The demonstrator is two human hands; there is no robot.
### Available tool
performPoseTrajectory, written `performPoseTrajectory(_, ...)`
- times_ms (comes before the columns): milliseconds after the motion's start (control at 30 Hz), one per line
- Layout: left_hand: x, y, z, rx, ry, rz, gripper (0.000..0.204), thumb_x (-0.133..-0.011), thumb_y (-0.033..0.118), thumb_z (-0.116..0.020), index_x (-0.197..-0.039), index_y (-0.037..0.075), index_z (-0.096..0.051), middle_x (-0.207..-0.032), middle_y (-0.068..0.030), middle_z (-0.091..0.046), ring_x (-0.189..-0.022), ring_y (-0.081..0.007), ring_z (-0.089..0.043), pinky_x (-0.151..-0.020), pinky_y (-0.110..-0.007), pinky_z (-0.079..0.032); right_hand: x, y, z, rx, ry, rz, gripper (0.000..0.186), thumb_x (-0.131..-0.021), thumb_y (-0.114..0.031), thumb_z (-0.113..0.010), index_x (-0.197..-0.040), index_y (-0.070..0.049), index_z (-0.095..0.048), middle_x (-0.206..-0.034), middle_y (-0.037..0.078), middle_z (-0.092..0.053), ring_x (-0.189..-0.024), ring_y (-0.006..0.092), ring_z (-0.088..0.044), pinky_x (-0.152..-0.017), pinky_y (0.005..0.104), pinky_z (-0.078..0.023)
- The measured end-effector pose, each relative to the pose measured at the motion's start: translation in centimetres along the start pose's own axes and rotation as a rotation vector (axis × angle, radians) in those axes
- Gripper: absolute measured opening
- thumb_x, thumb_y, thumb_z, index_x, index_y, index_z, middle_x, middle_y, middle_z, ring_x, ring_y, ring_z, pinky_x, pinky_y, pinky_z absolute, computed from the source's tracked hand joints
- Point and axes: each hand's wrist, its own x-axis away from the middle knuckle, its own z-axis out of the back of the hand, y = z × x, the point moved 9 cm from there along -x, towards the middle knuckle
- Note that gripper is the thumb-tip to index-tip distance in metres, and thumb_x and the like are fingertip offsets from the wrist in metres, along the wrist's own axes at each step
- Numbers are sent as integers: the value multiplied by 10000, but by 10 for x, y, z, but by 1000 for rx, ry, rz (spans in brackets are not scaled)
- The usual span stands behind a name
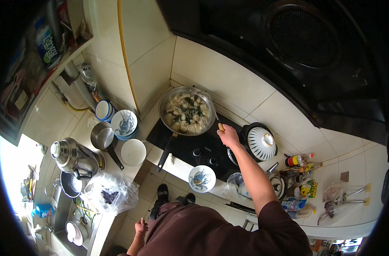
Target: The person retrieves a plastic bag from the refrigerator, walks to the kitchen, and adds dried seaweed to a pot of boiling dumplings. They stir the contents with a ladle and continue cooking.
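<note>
My right hand (229,137) is closed round the wooden end of a metal spatula (216,112). Its head reaches into the right side of a steel frying pan (162,103), which sits on the black cooktop (188,149). Pale pieces and dark green leaves in cloudy liquid (186,112) fill the pan. The pan's black handle points toward me, with no hand on it. Low beside my body, my left hand (140,227) is empty, its fingers loosely bent and apart. A patterned bowl (201,178) rests at the cooktop's front edge.
Right of the pan is a pot with a striped white lid (262,141). Bowls (125,122), a small saucepan (103,135), a white plate (133,152) and a steel flask (73,158) crowd the left counter. A plastic bag (111,194) lies near the sink (62,232). The range hood (254,55) overhangs.
</note>
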Motion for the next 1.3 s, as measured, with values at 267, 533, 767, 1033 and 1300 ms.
performPoseTrajectory(267, 0, -23, 8, 51, 37, 69, 431, -987, 416, -522, -974, -6, -608, -809, -134, -664, -545, -204, -596, -476, -339, -480, 71, -16, -12, -97, 153, 152, 379, -881, -310, -630, -1203, -110, -623, -971, 226, -672, -927, 434, -630, -760, 485, -523)
performPoseTrajectory(533, -1, -17, 3, -21, 9, -10, 459, -985, 421, -534, -1023, -27, -624, -749, -129, -641, -506, -183, -558, -455, -337, -466, 150, 35, -24, 19, 230, 214, 408, -846, -280, -689, -1177, -52, -618, -862, 219, -676, -787, 415, -660, -685, 477, -526)
performPoseTrajectory(767, -20, 3, 11, -74, -25, -17, 487, -972, 445, -545, -1052, -30, -619, -786, -147, -654, -507, -197, -577, -451, -339, -472, 165, 72, -68, 85, 184, 172, 434, -887, -246, -642, -1243, -53, -485, -1050, 206, -664, -927, 403, -649, -791, 473, -530)
performPoseTrajectory(1033, -27, 51, 33, -129, -28, -52, 559, -961, 470, -555, -1023, -74, -668, -829, -193, -715, -711, -248, -695, -631, -378, -553, 158, 97, -126, -96, 226, 108, 386, -910, -183, -631, -1212, -36, -440, -1067, 246, -625, -987, 442, -607, -836, 479, -510)
performPoseTrajectory(1300, -61, 84, 10, -769, -86, -491, 493, -986, 434, -512, -1016, -44, -628, -844, -180, -681, -615, -305, -630, -564, -426, -498, 135, 131, -144, -233, 324, -64, 246, -825, -159, -675, -1044, -86, -592, -1005, 190, -617, -937, 400, -614, -800, 473, -518)
